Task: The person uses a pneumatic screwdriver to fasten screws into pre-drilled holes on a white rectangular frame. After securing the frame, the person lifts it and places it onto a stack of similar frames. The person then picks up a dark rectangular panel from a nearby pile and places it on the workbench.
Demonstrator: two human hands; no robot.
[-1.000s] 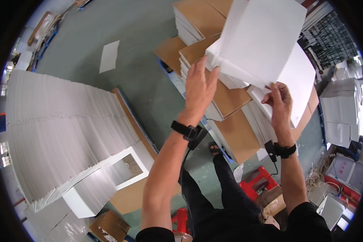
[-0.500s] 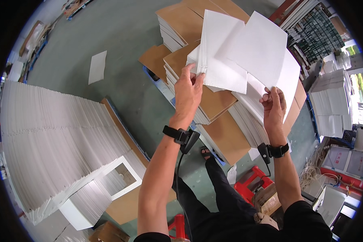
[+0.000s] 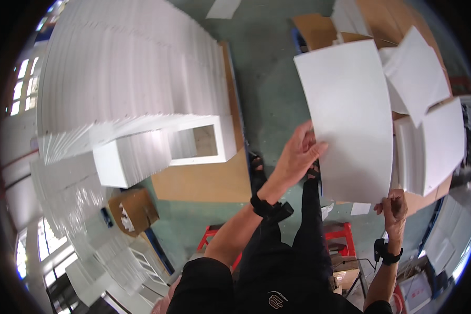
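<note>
A wide white cardboard sheet (image 3: pixel 348 115) is held up in front of me, slightly bowed. My left hand (image 3: pixel 300 157) grips its left edge, with the thumb on the near face and the fingers partly hidden behind. At the lower right corner, my right hand (image 3: pixel 395 209) pinches the same sheet between thumb and curled fingers. Beyond it to the right, a loose white sheet (image 3: pixel 421 73) lies tilted over the stacks. Nearer, another white sheet (image 3: pixel 446 144) rests on a pile of white sheets (image 3: pixel 409 157). The held sheet hides part of these stacks.
A tall stack of white sheets (image 3: pixel 136 68) stands on brown board (image 3: pixel 199 180) at the left, beside a white frame with a rectangular opening (image 3: pixel 223 138). An open carton (image 3: pixel 136 209) sits lower left. Red stools (image 3: pixel 345 235) stand by my legs; one white sheet (image 3: pixel 223 8) lies on the floor.
The view has swung left toward the tall stack. My hands, earlier at overlapping sheets above the right-hand pile, now hold one sheet by its left edge and lower right corner.
</note>
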